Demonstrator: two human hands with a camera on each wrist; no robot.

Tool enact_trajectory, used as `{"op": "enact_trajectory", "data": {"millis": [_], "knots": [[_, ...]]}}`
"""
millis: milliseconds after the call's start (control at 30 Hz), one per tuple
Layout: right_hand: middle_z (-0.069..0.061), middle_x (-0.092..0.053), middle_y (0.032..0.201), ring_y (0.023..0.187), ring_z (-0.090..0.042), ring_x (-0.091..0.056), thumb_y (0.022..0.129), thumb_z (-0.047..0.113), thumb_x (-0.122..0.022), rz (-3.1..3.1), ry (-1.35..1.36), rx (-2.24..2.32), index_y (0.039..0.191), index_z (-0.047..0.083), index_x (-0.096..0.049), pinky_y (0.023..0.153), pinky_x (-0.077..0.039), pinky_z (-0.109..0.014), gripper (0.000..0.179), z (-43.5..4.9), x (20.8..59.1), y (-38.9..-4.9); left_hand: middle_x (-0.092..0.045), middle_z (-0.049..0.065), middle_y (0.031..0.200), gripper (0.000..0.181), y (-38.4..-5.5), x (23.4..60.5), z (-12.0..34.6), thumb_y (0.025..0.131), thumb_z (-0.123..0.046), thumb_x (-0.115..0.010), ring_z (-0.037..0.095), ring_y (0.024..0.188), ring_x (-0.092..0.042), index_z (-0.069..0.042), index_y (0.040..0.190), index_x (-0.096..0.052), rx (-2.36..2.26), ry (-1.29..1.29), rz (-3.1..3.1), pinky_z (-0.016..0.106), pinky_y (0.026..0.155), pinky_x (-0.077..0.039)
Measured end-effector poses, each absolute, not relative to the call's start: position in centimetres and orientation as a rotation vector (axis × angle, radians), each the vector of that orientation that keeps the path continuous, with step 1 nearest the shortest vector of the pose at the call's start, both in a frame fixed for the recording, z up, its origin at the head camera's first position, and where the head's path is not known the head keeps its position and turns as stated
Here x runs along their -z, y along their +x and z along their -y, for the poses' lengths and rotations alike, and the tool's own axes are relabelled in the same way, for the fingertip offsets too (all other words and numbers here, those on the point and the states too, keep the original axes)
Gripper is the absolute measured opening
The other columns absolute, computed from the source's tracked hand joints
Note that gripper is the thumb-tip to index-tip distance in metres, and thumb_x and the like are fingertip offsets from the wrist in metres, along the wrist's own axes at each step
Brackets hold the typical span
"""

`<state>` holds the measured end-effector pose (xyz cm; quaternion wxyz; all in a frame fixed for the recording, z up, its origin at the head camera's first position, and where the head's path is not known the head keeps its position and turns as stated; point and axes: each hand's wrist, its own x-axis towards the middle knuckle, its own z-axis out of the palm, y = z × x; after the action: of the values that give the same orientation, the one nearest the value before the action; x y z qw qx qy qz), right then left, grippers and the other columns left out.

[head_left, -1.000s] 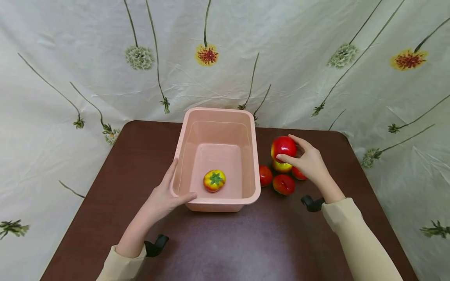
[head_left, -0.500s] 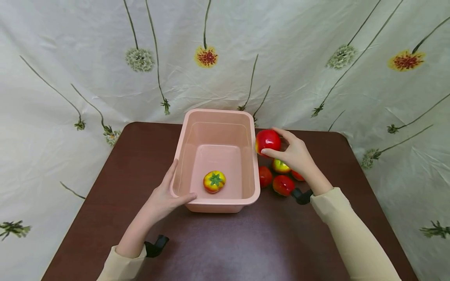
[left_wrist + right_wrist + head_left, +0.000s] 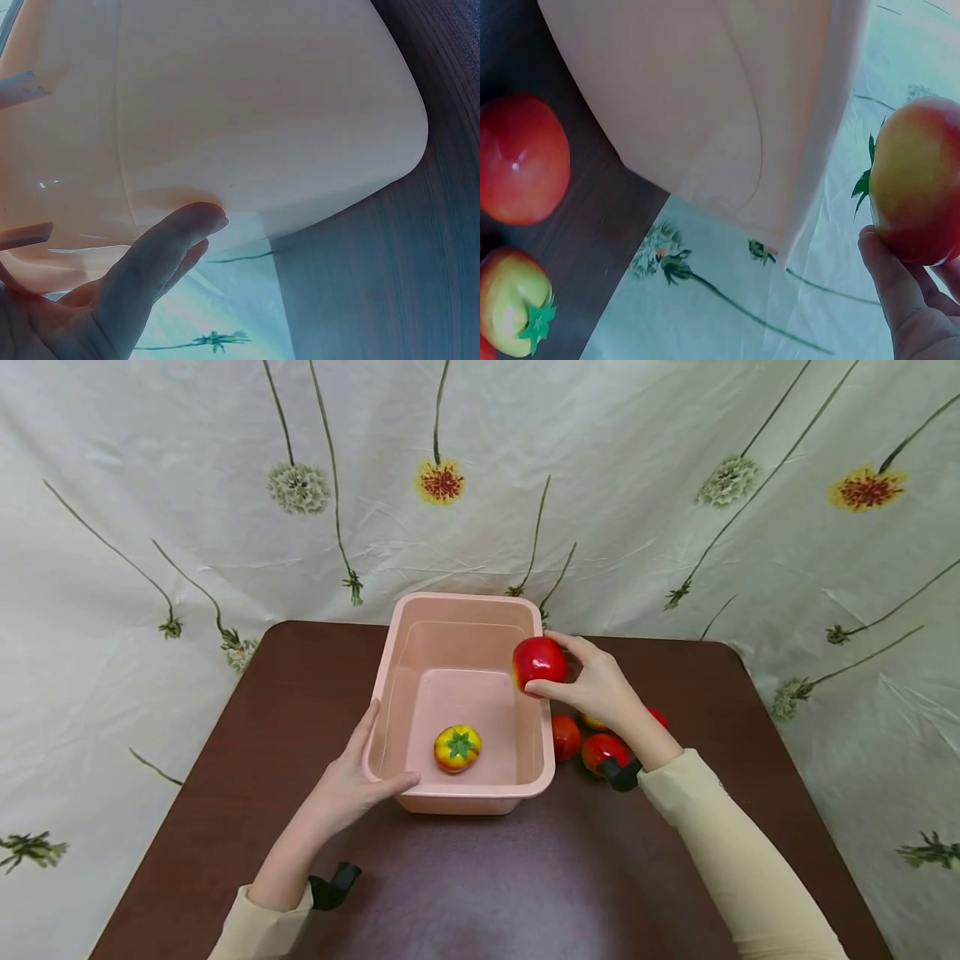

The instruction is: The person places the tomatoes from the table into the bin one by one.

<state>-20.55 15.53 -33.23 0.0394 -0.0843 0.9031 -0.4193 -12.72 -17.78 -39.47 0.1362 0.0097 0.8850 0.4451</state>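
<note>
In the head view a pink plastic bin (image 3: 453, 791) stands on the dark table, with one red-and-yellow toy tomato (image 3: 457, 748) with a green leafy top lying inside near its front. The left hand (image 3: 348, 785) holds the bin's near left corner, thumb along the front rim and fingers down the left side. Over the bin's right rim, the right hand (image 3: 600, 689) pinches another toy tomato (image 3: 539, 663) between thumb and fingers. The right wrist view shows this tomato (image 3: 919, 180) yellow and red, its green leaves facing the bin.
Beside the bin's right wall sit several more tomatoes, among them a red one (image 3: 566, 737) and another (image 3: 602, 750) partly behind the black wrist strap. The right forearm covers part of the group. A floral cloth (image 3: 480, 543) hangs behind the table (image 3: 480, 885).
The right hand has carried its tomato leftward from above the group of tomatoes to the bin's right rim. The left hand and the bin have stayed put.
</note>
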Motion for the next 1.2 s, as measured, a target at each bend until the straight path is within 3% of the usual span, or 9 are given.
{"op": "enact_trajectory", "data": {"millis": [467,700,1200], "knots": [[-0.008,-0.052,0.143,0.12,-0.027,-0.055,0.08,0.039,-0.08,-2.76,-0.374,1.234,0.148,0.013,-0.044,0.097,-0.053,-0.046,0.081,-14.1,33.2,-20.7,-0.02,0.022,0.162,0.114,-12.7,39.6,17.7,0.08,-0.049,-0.078,0.043,0.141,-0.035,-0.034,0.159,0.003,-1.295,0.029,-2.569,0.061,0.11,-0.034],[-0.01,-0.054,0.136,0.11,-0.027,-0.058,0.079,0.035,-0.082,-2.722,-0.423,1.233,0.146,0.012,-0.046,0.09,-0.056,-0.041,0.08,-13.2,33.4,-21.0,-0.019,0.02,0.163,0.115,-12.8,39.5,17.7,0.079,-0.052,-0.078,0.042,0.142,-0.034,-0.034,0.158,0.004,-1.293,0.027,-2.563,0.061,0.11,-0.034],[-0.013,-0.053,0.14,0.124,-0.03,-0.054,0.078,0.032,-0.083,-2.719,-0.617,1.027,0.145,0.006,-0.047,0.094,-0.055,-0.043,0.08,-11.9,33.9,-21.6,-0.017,0.017,0.164,0.117,-12.7,39.4,17.7,0.078,-0.054,-0.077,0.041,0.142,-0.034,-0.036,0.158,0.006,-1.289,0.019,-2.554,0.062,0.11,-0.034]]}}
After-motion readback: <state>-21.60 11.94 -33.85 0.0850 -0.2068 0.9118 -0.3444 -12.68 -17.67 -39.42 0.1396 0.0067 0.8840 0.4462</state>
